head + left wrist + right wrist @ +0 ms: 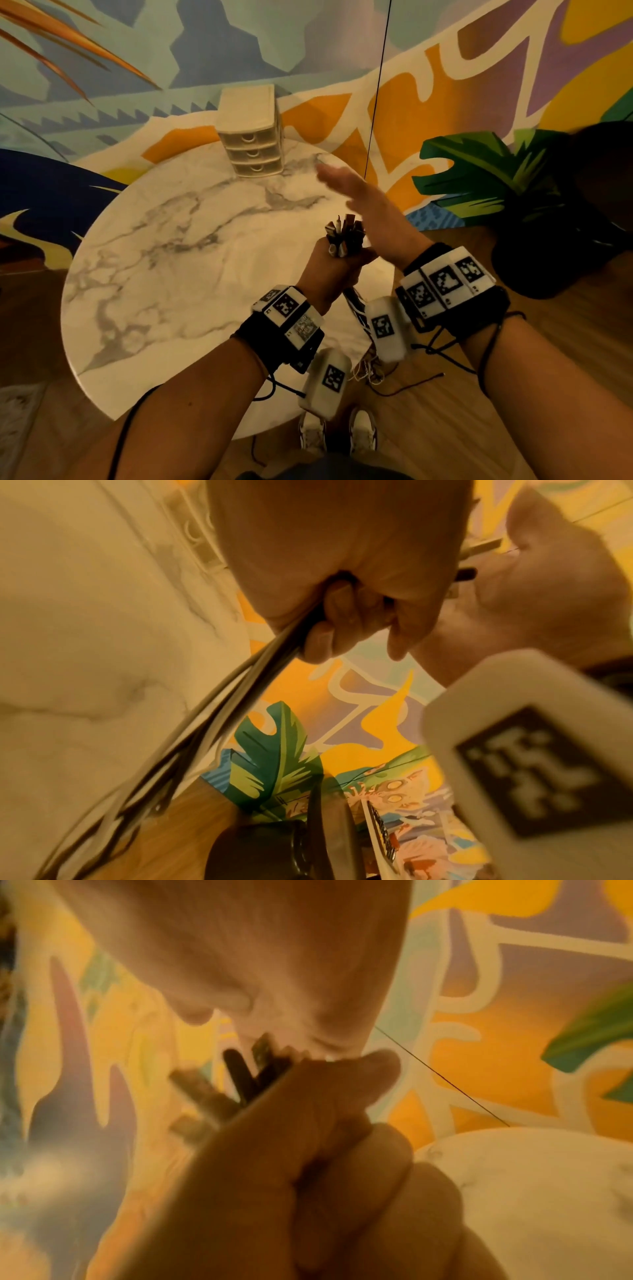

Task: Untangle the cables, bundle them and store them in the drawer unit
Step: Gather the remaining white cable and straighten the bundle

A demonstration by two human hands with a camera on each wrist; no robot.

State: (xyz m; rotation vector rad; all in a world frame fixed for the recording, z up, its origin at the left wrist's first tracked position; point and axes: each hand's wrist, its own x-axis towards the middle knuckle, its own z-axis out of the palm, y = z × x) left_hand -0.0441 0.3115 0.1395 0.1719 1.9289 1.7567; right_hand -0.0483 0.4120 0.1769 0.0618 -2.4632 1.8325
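Left hand [330, 270] is curled tight around the cables [344, 234], and I see their plug ends poking up out of my fist like a bunch of sticks. From the left wrist camera I see the fingers [329, 620] wrapped round the cords, which hang down from the fist toward 7 o'clock. Some loose ends dangle past the table edge, down near my shoes [337, 433].

Right hand [363, 200] is flat with its fingers straight out and holds nothing. It sits just beside the plug ends, at 2 o'clock from them. It is blurry, so I cannot tell if it touches them.

Both hands are over the round marble table [164, 274], near its 3 o'clock edge. Way across at 12 o'clock stands the little drawer unit [251, 132], with all three drawers pushed in. A dark plant pot [561, 246] sits on the floor at 3 o'clock.
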